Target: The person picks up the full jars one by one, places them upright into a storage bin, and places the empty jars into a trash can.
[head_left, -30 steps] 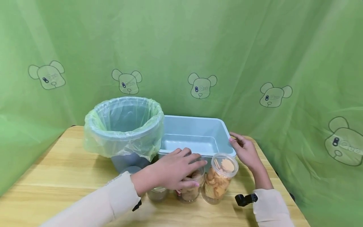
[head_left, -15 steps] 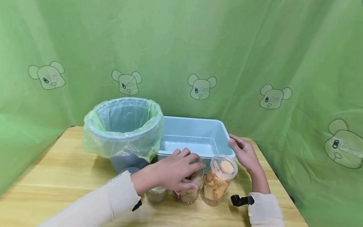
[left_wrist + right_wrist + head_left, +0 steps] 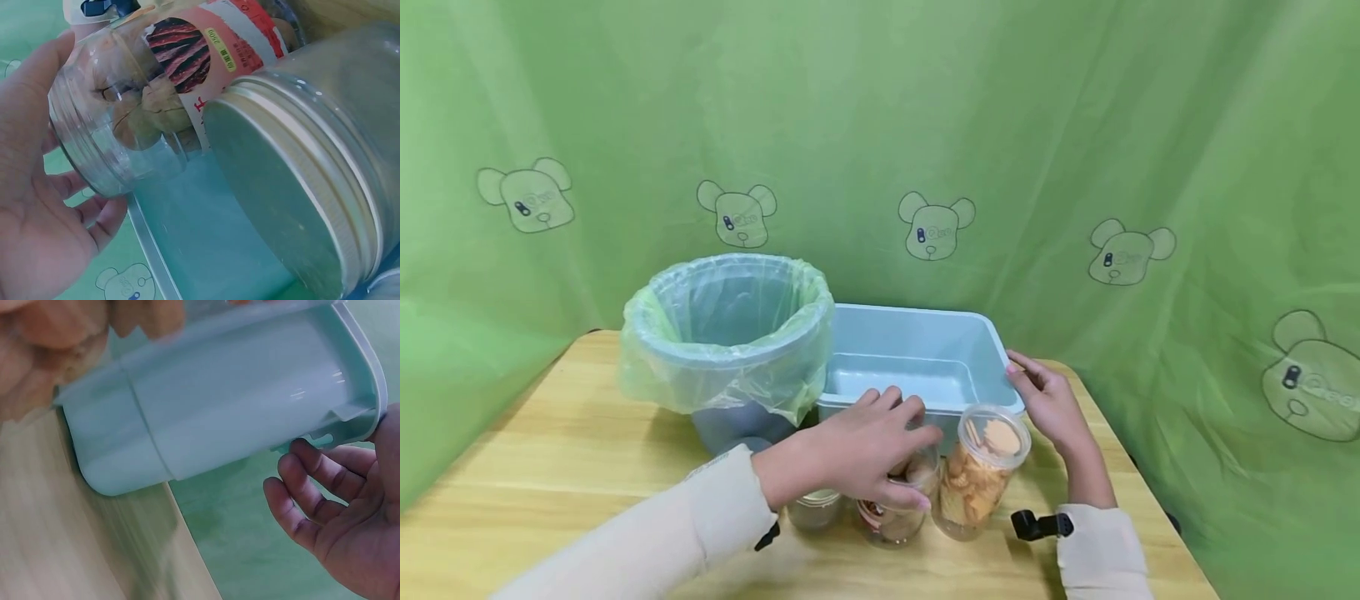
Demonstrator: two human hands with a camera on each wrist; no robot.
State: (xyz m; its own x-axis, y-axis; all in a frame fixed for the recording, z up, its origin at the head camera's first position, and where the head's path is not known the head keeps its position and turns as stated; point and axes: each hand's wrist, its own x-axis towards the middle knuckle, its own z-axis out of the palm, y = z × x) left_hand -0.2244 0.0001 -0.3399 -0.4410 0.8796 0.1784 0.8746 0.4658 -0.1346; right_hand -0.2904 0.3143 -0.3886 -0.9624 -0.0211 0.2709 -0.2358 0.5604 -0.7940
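Note:
My left hand point(image 3: 868, 450) reaches over a clear jar of brown lumps point(image 3: 891, 527), its fingers and thumb curled round the top end. In the left wrist view a red and white label point(image 3: 219, 50) wraps this jar. My right hand point(image 3: 1060, 408) grips the right end of a light blue plastic bin point(image 3: 917, 329), thumb on the rim and fingers outside it. Just right of the left hand stands a clear jar of orange crackers point(image 3: 973, 487). A jar with a pale metal lid point(image 3: 275, 194) is beside the held jar, partly hidden by my left wrist in the head view.
A bluish waste bin point(image 3: 730, 421) lined with a green plastic bag point(image 3: 655, 367) stands left of the blue bin. Another round clear top shows behind my left forearm. Everything is on a wooden table point(image 3: 535, 500), with a green curtain point(image 3: 850, 125) behind.
My left hand has tilted the jar of brown lumps, its base coming slightly toward me and left, so more of the red label shows. The right hand keeps its hold on the bin.

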